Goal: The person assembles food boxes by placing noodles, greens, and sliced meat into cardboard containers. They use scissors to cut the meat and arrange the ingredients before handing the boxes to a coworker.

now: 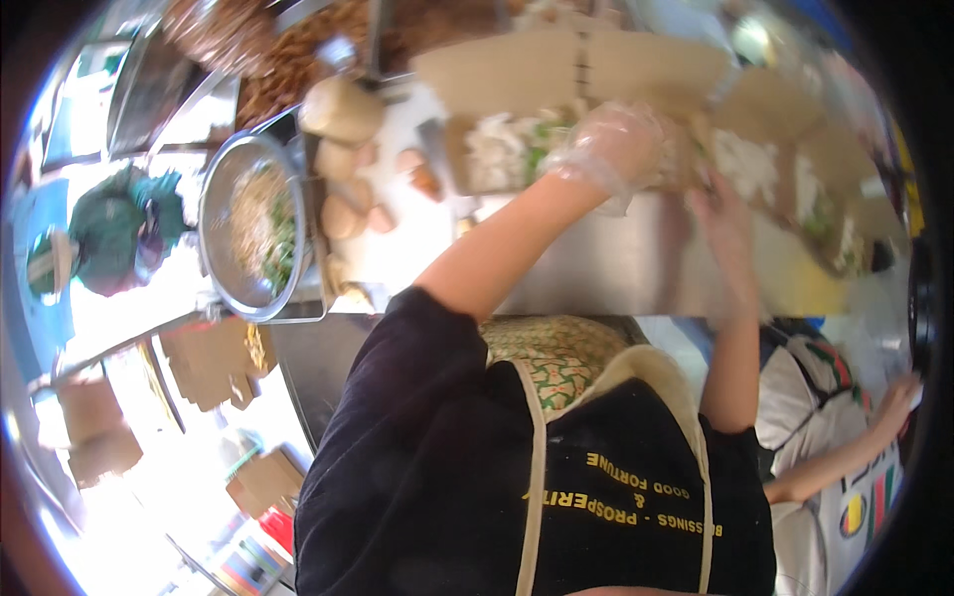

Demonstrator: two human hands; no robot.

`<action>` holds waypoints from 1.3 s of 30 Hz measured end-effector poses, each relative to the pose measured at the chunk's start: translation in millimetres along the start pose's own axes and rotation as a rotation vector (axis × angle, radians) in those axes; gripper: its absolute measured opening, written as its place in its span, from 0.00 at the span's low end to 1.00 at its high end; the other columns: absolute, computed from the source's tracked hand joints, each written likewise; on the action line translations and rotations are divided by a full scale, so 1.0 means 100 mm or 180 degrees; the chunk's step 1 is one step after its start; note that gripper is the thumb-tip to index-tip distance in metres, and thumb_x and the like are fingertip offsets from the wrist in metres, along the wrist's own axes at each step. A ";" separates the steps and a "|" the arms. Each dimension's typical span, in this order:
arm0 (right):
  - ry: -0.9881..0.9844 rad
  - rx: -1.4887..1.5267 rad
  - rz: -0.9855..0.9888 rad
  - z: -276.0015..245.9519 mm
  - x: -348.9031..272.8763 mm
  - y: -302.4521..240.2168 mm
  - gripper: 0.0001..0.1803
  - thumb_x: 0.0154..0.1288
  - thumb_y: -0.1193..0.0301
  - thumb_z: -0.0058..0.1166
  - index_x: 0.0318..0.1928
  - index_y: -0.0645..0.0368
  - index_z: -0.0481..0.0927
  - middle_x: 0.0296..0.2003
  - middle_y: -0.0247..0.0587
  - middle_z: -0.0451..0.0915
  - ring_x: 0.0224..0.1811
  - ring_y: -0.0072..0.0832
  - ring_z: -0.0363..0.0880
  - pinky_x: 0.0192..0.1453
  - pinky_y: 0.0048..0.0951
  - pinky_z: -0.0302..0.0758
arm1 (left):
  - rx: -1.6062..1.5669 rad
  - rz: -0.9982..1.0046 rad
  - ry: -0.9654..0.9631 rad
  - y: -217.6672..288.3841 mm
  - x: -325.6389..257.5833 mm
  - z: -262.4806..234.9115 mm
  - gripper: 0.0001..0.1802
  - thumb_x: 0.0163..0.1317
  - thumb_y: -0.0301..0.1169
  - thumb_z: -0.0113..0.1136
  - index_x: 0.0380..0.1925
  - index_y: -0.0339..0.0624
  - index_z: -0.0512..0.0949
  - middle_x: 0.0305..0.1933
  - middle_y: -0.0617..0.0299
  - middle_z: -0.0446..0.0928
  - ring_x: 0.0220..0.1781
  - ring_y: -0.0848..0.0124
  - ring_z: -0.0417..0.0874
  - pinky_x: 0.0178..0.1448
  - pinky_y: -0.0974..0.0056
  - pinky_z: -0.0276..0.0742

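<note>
My left hand [614,149], in a clear plastic glove, reaches into an open brown cardboard food box [497,65]. Its fingers are bent down and blurred, so what they touch is hidden. White shredded food [494,151] and chopped greens [542,139] lie in the box, left of the glove. At the box's near right corner, my right hand [723,214] has its fingers closed on the cardboard edge. More open boxes with white food [747,164] and some greens stand right of that hand.
A steel bowl [211,238] of pale shreds and greens stands left. Beside it lie several round tan pieces [343,111] on a white board [417,238]. Trays of brown food [288,74] line the far side. Another person's arm [835,462] shows at the right.
</note>
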State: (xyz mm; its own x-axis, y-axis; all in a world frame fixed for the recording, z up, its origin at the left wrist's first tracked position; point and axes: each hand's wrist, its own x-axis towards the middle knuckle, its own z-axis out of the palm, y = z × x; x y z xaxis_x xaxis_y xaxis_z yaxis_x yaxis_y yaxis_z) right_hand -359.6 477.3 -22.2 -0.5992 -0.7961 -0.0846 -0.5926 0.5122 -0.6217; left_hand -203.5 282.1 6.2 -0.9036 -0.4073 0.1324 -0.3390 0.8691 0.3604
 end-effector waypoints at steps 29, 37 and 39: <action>-0.1085 0.1408 0.0313 0.79 -0.84 -1.50 0.11 0.67 0.70 0.64 0.45 0.60 0.78 0.31 0.23 0.73 0.32 0.13 0.66 0.38 0.19 0.69 | 0.0378 -0.3265 0.0011 -3.19 -3.92 -1.83 0.32 0.47 0.37 0.73 0.55 0.50 0.77 0.43 0.51 0.83 0.46 0.56 0.85 0.51 0.57 0.79; -0.1077 0.1022 0.0371 0.75 -0.89 -1.31 0.13 0.68 0.69 0.64 0.48 0.62 0.79 0.32 0.29 0.78 0.34 0.15 0.72 0.41 0.20 0.72 | -0.1430 -0.3946 0.1122 -3.06 -4.14 -2.24 0.23 0.53 0.28 0.64 0.52 0.49 0.76 0.41 0.63 0.81 0.41 0.71 0.79 0.46 0.65 0.76; -0.1046 0.1066 0.0321 0.70 -0.90 -1.24 0.15 0.68 0.68 0.64 0.49 0.63 0.79 0.33 0.30 0.79 0.35 0.15 0.74 0.43 0.21 0.74 | -0.1738 -0.3758 0.1633 -3.00 -4.09 -2.28 0.23 0.54 0.27 0.63 0.53 0.48 0.76 0.43 0.62 0.81 0.44 0.71 0.79 0.47 0.65 0.77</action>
State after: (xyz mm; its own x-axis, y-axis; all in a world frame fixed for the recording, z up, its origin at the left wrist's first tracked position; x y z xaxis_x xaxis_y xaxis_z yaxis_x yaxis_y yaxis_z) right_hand -194.6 462.8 8.3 -0.4109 -0.8351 -0.3656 -0.3019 0.5031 -0.8098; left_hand 327.8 124.0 54.1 0.0760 -0.9722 -0.2216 -0.5725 -0.2245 0.7886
